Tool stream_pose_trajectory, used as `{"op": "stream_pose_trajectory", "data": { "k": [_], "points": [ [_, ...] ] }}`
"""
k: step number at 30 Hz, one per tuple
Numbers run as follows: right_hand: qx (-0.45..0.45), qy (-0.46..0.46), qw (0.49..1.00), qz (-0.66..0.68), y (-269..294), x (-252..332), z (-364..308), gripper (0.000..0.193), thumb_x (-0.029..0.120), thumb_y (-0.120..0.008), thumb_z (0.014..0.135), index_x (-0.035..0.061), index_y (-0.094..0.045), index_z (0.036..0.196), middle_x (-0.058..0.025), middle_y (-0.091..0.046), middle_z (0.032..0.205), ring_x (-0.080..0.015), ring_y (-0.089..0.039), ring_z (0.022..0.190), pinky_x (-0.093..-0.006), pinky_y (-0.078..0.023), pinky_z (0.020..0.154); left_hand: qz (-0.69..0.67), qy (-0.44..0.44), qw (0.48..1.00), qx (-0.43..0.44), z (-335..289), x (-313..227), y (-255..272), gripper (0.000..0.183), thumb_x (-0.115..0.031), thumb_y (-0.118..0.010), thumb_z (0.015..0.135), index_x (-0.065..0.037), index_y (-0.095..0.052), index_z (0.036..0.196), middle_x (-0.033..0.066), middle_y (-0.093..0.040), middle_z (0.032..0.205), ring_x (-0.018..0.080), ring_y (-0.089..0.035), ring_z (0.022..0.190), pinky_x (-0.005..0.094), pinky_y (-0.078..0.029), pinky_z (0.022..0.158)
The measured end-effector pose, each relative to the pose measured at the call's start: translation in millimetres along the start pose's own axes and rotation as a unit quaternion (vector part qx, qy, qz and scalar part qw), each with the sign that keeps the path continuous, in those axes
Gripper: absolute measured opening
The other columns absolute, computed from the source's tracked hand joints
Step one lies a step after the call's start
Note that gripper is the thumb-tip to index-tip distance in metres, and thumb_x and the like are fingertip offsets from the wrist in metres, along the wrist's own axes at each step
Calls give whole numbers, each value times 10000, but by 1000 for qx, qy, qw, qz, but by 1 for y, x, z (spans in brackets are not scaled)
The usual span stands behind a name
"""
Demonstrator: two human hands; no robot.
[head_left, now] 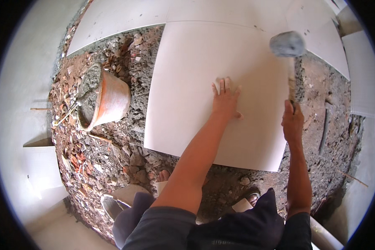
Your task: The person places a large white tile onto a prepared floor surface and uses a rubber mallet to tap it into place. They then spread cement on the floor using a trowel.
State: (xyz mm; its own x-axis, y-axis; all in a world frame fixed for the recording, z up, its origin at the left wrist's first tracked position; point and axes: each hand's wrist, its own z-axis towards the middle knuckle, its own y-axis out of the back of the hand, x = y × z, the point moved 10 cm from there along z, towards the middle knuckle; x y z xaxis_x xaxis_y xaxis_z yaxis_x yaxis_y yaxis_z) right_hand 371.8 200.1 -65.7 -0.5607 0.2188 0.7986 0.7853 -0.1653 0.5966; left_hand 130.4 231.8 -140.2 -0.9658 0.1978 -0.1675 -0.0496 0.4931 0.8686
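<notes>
Head view: pale tile (193, 93) on rubble (85, 179), grey wall (18, 104).

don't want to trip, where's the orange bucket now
The orange bucket is at left in the head view, on rubble beside the tile under the left hand.

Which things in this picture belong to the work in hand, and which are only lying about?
Work in hand: tile, under left hand; mallet, in right hand; probably bucket and its grey mortar.
Apparently just lying about: rubble; perhaps the pale container, lower left.
</notes>
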Motion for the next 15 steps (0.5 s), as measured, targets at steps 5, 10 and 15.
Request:
{"op": "stream_pose_trajectory", "data": {
  "k": [5, 10, 15],
  "points": [
    [37, 67, 994, -82, -17, 1, -6, 442, 358, -504, 983, -75, -545, 1060, -286, -636, 806, -461, -621, 719, -483, -468, 615, -53, 109, 993, 12, -60, 59, -15, 1166, -585, -797, 641, -208, -153, 1537, 148, -51, 1605, 303, -52, 1486, 624, -83, 1149],
    [14, 61, 990, -128, -6, -19, -8, 424, 335, -528, 980, -75, -539, 1086, -315, -630, 885, -433, -630, 824, -464, -484, 648, -94, 160, 982, -21, -102, 95, -35, 1173, -551, -812, 634, -212, -141, 1534, 118, -75, 1607, 290, -82, 1484, 632, -77, 1148],
    [89, -30, 994, 53, -29, -47, -27, 444, 331, -521, 982, -78, -522, 1154, -271, -648, 924, -450, -619, 828, -455, -481, 723, -110, 193, 972, -70, -112, 96, -54, 1167, -617, -768, 648, -183, -143, 1533, 114, -83, 1603, 282, -61, 1485, 640, -67, 1148]
  ]
}}
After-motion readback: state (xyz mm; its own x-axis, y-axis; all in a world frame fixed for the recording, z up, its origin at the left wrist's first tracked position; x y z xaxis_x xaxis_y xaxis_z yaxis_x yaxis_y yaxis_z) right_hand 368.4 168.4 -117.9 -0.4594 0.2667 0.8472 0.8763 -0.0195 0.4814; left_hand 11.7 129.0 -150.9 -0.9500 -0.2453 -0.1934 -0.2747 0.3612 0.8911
